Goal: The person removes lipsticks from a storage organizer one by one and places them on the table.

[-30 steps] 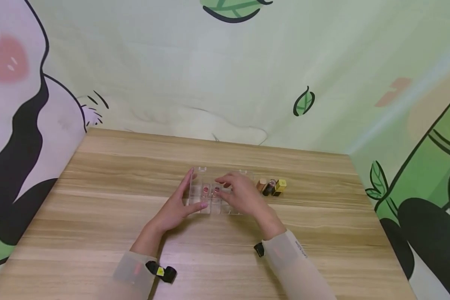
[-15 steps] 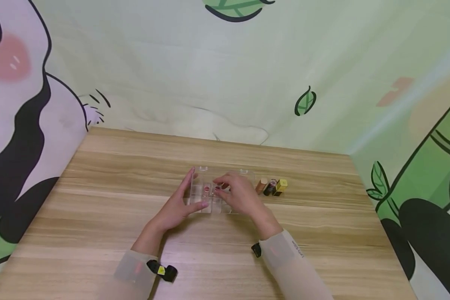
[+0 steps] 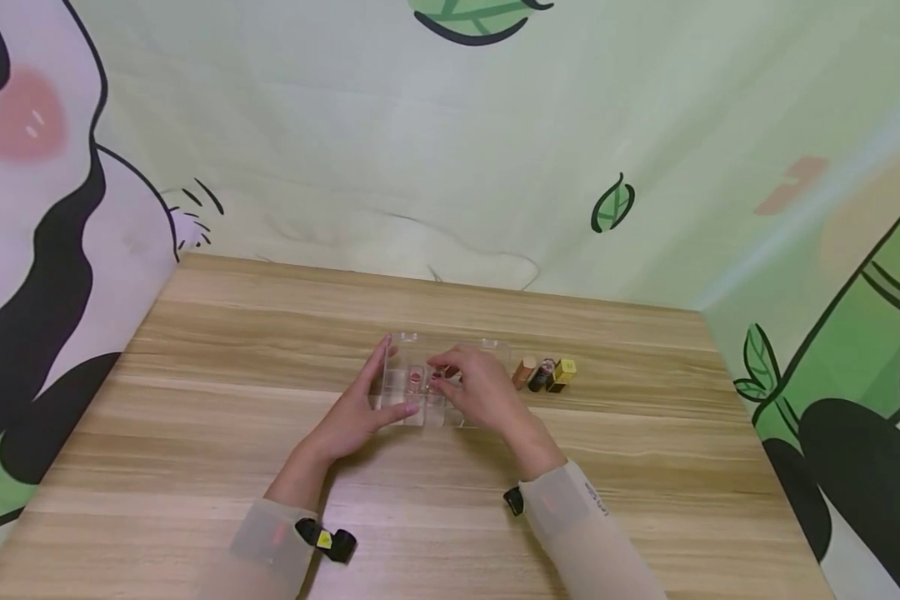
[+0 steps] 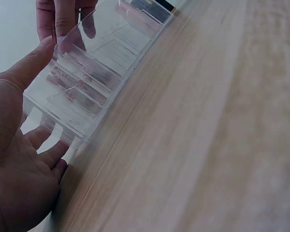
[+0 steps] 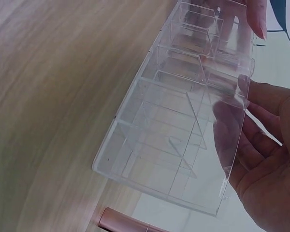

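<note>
A clear plastic box (image 3: 420, 392), rectangular w/ thin dividers making small compartments, is sitting mid-table (image 3: 195, 400) on pale wood-grain laminate. Its hinged clear lid (image 5: 229, 140) is standing partly raised along the far side. Two small red-topped items are showing inside, too small to tell apart. Just right of the box, 3 lipsticks (image 3: 543, 374) are standing in a row: tan, dark, gold-yellow, smooth square-ish tubes.

Left hand (image 3: 356, 412) is bracing the box's left end, palm facing in, fingers straight and loose, thumb along the near edge; no curl around it. Right hand (image 3: 480, 387) is arching over the box's right part, fingertips bent down onto the lid edge, lightly pinching it. Both forearms are wearing sheer pale sleeves (image 3: 570, 508) w/ small black units at the wrists.
</note>
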